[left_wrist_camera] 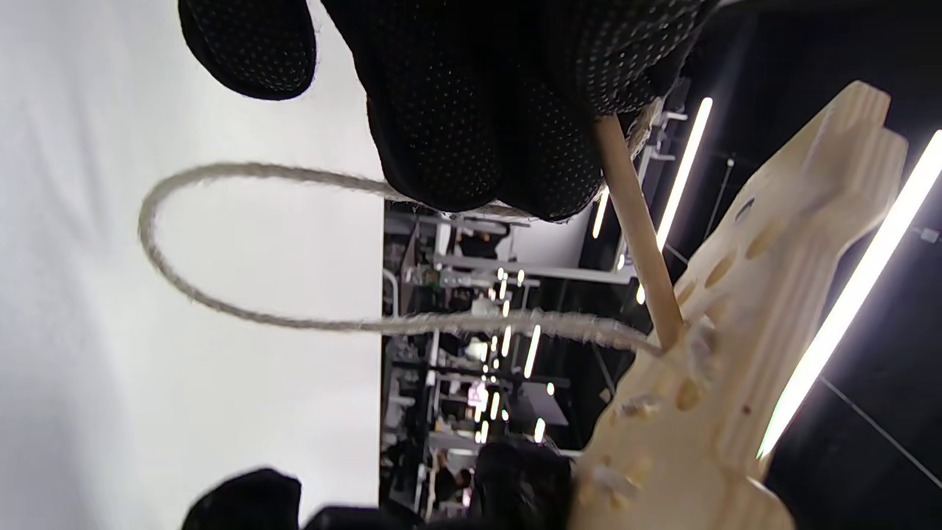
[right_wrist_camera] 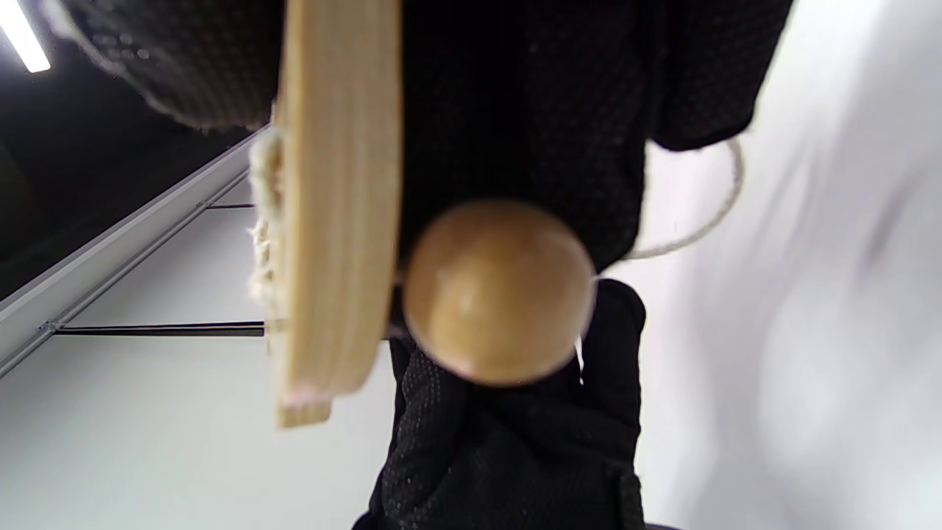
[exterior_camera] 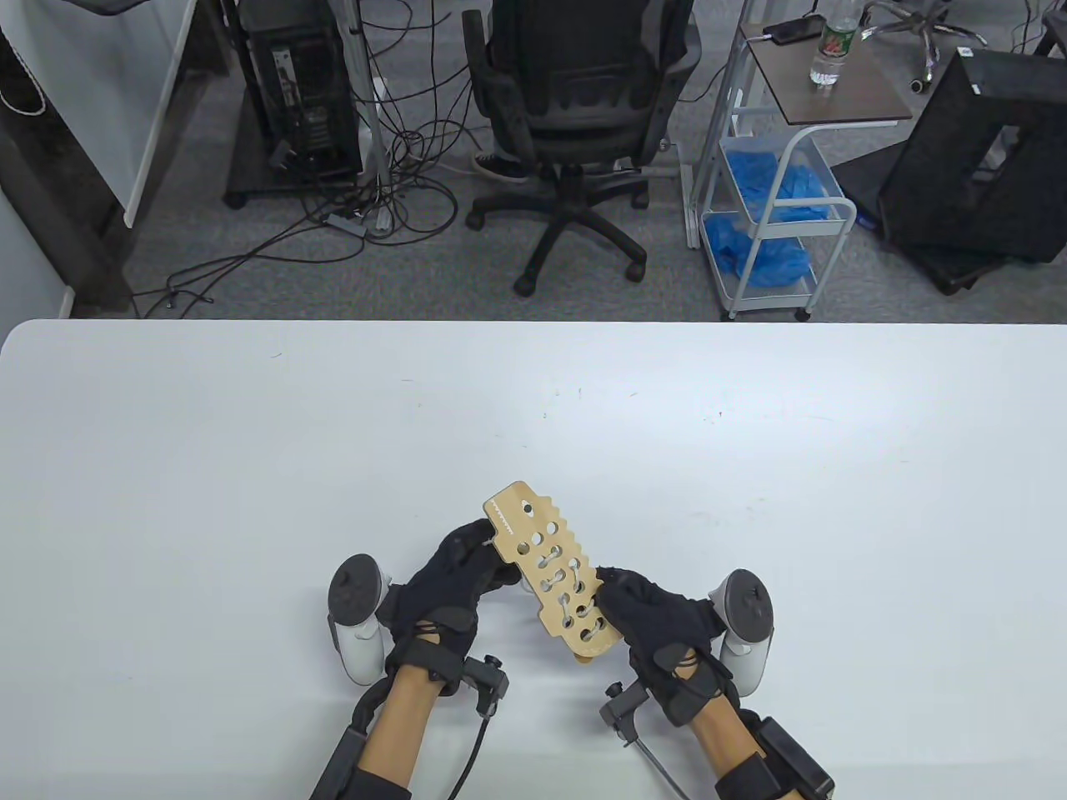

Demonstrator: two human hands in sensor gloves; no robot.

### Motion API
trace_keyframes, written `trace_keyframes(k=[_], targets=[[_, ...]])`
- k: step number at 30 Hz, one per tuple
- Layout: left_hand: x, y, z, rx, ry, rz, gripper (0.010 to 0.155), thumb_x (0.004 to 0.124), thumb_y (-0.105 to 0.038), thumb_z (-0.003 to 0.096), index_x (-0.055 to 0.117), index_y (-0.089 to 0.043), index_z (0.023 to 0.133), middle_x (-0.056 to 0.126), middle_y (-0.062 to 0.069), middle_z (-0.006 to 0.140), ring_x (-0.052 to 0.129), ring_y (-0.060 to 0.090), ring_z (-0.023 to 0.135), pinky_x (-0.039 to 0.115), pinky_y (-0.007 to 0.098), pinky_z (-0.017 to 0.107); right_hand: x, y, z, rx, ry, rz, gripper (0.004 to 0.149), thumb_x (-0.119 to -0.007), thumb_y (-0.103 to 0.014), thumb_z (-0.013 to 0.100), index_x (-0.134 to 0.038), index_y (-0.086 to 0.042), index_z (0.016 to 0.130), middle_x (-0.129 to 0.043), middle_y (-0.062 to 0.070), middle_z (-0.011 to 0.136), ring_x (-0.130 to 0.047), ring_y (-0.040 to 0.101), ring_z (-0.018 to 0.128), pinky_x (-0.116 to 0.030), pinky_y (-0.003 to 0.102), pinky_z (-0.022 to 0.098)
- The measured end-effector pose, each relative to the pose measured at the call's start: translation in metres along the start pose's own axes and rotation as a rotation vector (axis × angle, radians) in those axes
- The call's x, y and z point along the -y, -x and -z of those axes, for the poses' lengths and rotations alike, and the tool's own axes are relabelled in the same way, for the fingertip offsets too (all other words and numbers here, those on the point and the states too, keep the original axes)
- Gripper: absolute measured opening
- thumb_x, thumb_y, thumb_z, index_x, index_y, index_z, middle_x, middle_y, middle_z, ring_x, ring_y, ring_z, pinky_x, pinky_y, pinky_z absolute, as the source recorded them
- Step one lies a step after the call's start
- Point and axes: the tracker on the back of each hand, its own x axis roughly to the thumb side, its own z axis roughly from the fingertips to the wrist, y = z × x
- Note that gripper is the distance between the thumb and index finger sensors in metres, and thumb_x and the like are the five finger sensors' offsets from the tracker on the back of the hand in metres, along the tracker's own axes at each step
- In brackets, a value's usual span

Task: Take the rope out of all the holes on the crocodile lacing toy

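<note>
From my seat the fingertips are the hard part: in the table view both gloves hide their own tips behind the board, and the underside of the toy is out of sight there. My left hand [exterior_camera: 454, 575] is curled, and its wrist view shows the gloved fingers [left_wrist_camera: 471, 110] pinching a thin wooden needle [left_wrist_camera: 636, 228], whose lower end meets the board at a hole. The rope [left_wrist_camera: 221, 294] runs from under those fingers in a wide slack loop out toward nine o'clock and back to the same spot on the board.

My right hand [exterior_camera: 650, 612] grips the tail end of the crocodile lacing toy [exterior_camera: 550, 575], thumb on the upper face; its fingers below are hidden. In the right wrist view the board shows edge-on, cut off at the top, with a round wooden bead [right_wrist_camera: 499, 291] just beside it, blurred and very close to the lens. How the bead is fastened I cannot tell.

The toy is held above the tabletop [exterior_camera: 250, 467] at its near edge, tilted, its toothed snout pointing to about eleven o'clock. Rope laces the holes nearer my right hand; those by the snout look open.

Beyond the tabletop, at twelve o'clock, stands an office chair [exterior_camera: 575, 108].
</note>
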Motion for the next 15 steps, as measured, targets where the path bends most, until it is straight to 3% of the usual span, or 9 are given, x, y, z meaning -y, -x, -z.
trace_keyframes(k=[15], targets=[[0.0111,-0.006,-0.0007,0.014,0.047,0.103,0.042,0.081,-0.038,0.0506,0.082,-0.046,0.092,0.089,-0.007,0.093,0.087,0.016,0.081,0.063,0.062,0.072,-0.0029,0.0006,0.001,-0.014,-0.046,-0.029,0.045,-0.083,-0.036,0.038,-0.086,-0.008,0.073,-0.108,0.01,0.046,-0.105,0.033,0.043,-0.076,0.061,0.05]])
